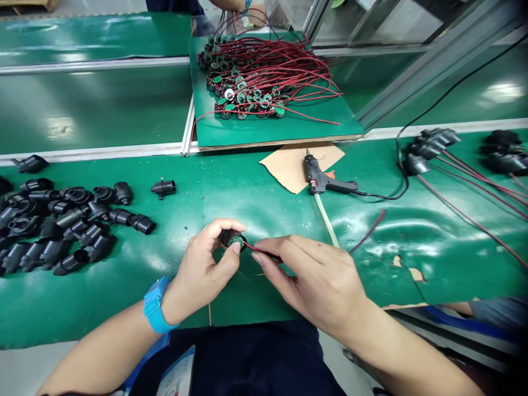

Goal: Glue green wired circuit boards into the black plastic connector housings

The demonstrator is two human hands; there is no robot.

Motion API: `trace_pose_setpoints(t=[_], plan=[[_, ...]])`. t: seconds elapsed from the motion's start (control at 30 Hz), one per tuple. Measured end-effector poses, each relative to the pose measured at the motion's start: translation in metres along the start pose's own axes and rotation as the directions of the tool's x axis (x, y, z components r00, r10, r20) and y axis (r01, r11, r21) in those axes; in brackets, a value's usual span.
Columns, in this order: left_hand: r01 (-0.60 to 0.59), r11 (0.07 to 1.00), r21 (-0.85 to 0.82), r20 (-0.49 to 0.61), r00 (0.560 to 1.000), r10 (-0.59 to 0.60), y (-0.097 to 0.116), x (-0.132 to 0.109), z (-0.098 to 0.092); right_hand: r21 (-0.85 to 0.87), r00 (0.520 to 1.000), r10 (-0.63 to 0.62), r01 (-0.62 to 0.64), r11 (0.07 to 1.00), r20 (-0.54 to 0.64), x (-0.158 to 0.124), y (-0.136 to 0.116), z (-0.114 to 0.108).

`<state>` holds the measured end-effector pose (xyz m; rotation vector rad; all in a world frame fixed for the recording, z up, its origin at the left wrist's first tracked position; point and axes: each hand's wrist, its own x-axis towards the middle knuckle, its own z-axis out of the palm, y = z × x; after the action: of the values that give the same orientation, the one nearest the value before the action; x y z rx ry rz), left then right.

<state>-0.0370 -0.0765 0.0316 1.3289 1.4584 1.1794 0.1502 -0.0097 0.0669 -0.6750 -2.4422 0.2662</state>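
My left hand (210, 264) is closed around a black plastic housing (226, 236), its thumb on a small green circuit board (236, 240) at the housing's mouth. Red and black wires (251, 247) run from that board to my right hand (317, 275), which pinches them between thumb and fingers. Their loose end (373, 228) sticks out past the right hand. Beyond my hands, a black hot glue gun (319, 176) lies on a piece of cardboard (284, 165), with a glue stick (326, 220) coming out of its back. How deep the board sits in the housing is partly hidden.
Many black housings (74, 214) are heaped at the left, with a single housing (164, 188) apart. A raised green board (264, 132) carries wired circuit boards (247, 99). Wired housings (433, 146) lie at right, near the gun's cable (400, 143). Another person's hand (258, 16) shows at the top.
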Motion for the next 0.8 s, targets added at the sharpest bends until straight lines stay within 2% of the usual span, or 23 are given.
trace_pose_setpoints(t=[0.17, 0.3, 0.47, 0.57, 0.63, 0.7, 0.8], plan=[[-0.030, 0.999, 0.035, -0.008, 1.000, 0.030, 0.002, -0.002, -0.001, 0.035, 1.000, -0.005, 0.006, 0.999, -0.031, 0.001, -0.005, 0.004], [-0.001, 0.999, 0.047, 0.033, 0.999, -0.001, 0.003, -0.007, 0.001, 0.242, 0.996, 0.041, -0.058, 0.969, 0.077, 0.009, 0.000, -0.003], [-0.005, 0.999, -0.048, 0.052, 0.999, 0.008, 0.003, -0.009, 0.003, 0.434, 0.973, 0.124, -0.198, 0.879, 0.194, 0.018, 0.010, -0.001], [0.034, 0.993, -0.109, 0.139, 0.990, -0.018, 0.000, -0.006, 0.001, 0.526, 0.964, 0.163, -0.252, 0.812, 0.210, 0.020, 0.013, 0.007], [0.100, 0.978, -0.182, 0.215, 0.975, -0.060, -0.002, -0.002, -0.001, 0.519, 0.977, 0.165, -0.212, 0.828, 0.137, 0.021, 0.013, 0.011], [0.159, 0.940, -0.302, 0.259, 0.963, -0.080, -0.003, 0.001, -0.003, 0.442, 0.989, 0.147, -0.132, 0.888, -0.001, 0.022, 0.012, 0.012], [0.202, 0.864, -0.461, 0.286, 0.956, -0.071, -0.004, 0.004, -0.004, 0.289, 0.972, 0.167, -0.115, 0.951, -0.164, 0.016, 0.016, 0.000]])
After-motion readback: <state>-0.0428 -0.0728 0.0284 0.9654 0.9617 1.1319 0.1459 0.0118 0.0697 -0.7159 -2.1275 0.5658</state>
